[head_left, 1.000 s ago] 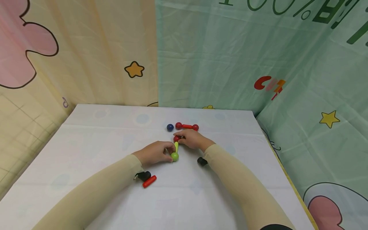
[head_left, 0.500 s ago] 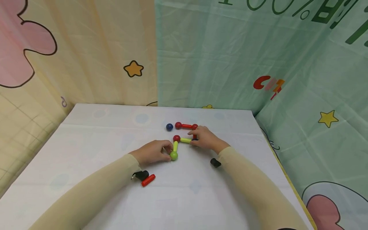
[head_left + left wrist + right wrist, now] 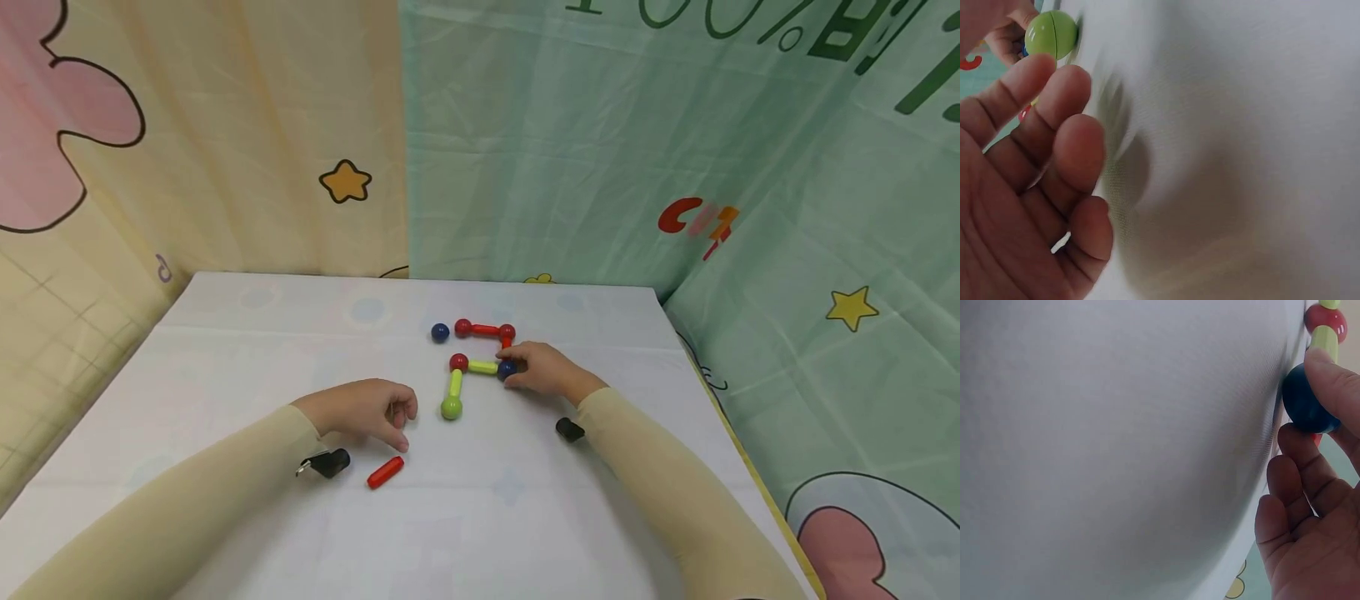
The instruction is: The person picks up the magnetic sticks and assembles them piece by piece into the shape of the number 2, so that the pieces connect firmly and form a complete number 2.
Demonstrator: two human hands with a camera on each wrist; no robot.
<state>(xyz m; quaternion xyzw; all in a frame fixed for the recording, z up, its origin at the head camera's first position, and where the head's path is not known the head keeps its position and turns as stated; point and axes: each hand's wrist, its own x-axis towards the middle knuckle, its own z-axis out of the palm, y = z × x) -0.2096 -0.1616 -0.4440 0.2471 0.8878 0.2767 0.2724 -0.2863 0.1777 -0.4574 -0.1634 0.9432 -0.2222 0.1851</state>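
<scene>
My right hand [image 3: 547,369] holds a dark blue ball [image 3: 1307,403] between thumb and fingers. From that ball a lime green rod [image 3: 482,367] runs left to a red ball [image 3: 459,362]. A second lime rod [image 3: 455,384] joins it to a green ball [image 3: 451,407] nearer me. Behind the blue ball, a partly hidden red rod [image 3: 506,342] leads to another red ball [image 3: 507,332], then a further red rod [image 3: 486,331] and red ball [image 3: 462,327]. My left hand [image 3: 363,408] holds nothing, fingers loosely bent, close to a loose red rod [image 3: 386,472].
A loose blue ball [image 3: 440,332] lies left of the far red ball, apart from it. Black wrist devices [image 3: 327,463] hang under both sleeves. The white-covered table [image 3: 247,358] meets patterned curtains [image 3: 525,167] at its back and right.
My left hand has let go of the green ball and moved left and nearer, towards the loose red rod. My right hand has shifted right from the middle red ball to the blue ball.
</scene>
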